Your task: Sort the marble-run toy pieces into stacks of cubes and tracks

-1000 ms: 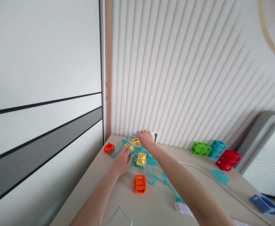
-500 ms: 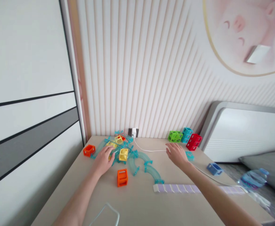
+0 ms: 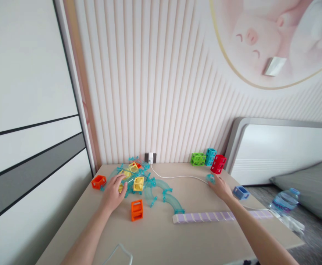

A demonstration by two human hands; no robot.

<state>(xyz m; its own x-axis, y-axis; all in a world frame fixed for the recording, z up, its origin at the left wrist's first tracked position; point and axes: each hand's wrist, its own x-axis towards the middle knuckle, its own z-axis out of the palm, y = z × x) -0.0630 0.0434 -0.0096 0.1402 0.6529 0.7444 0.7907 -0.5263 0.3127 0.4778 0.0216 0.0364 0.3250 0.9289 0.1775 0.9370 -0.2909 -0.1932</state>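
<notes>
My left hand (image 3: 113,194) rests at the front edge of a pile of clear teal track pieces (image 3: 146,176), its fingers and thumb apart. Between them shows part of a yellow block (image 3: 120,188); whether I touch it, I cannot tell. Just right of this hand is another yellow block (image 3: 138,184), and nearer to me stands an orange block (image 3: 137,210). My right hand (image 3: 221,187) reaches to a small clear teal piece (image 3: 210,179) on the right of the table, fingertips at its edge and still apart. Curved teal tracks (image 3: 173,201) lie linked between my hands.
Green (image 3: 198,159), blue (image 3: 211,157) and red (image 3: 218,163) blocks stand by the wall. A light-blue block (image 3: 241,192) sits right of my right hand. A white cable (image 3: 177,176) crosses the table, and a purple-and-white strip (image 3: 202,217) lies in front. Beyond the edge is a bottle (image 3: 285,200).
My right hand has moved down to the small teal piece from above the table. My left hand stays at the pile. The whole view has turned slightly to the right.
</notes>
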